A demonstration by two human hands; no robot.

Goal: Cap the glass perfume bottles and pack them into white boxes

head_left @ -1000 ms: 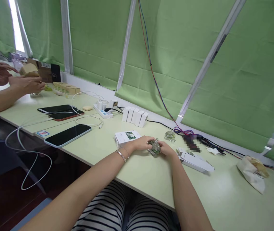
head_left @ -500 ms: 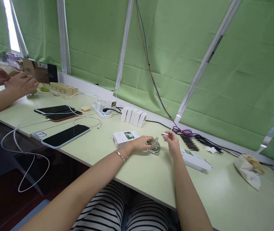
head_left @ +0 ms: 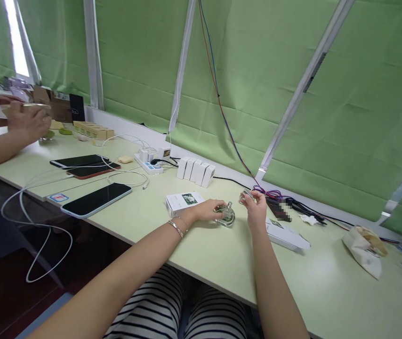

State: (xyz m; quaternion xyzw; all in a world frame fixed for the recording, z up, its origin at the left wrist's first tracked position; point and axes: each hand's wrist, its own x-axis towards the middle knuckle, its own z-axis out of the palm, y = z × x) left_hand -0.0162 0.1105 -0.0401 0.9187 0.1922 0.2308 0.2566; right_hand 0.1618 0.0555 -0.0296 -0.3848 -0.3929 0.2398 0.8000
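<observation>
My left hand [head_left: 210,210] is closed around the left side of a clear, rounded glass perfume bottle [head_left: 228,217], which stands upright on the table with its narrow neck bare. To its right, my right hand [head_left: 256,207] pinches a small silver cap [head_left: 247,193] between thumb and fingers, raised above the tabletop and apart from the bottle. Something clear shows beside the silver part, too small to make out. A white box with a flower picture [head_left: 186,201] lies just behind my left hand. Another white box [head_left: 287,235], its flap open, lies right of my right wrist.
Several small white boxes [head_left: 196,171] stand in a row behind, near a power strip [head_left: 149,163] with chargers. Phones [head_left: 97,200] and white cables lie left. A cloth bag [head_left: 363,252] is at right. A co-worker's hands [head_left: 28,117] handle something at far left.
My right hand has turned and shifted slightly, tilting the silver cap from nearly level to slanted. My left hand and the bottle stay put. The co-worker's hands have moved.
</observation>
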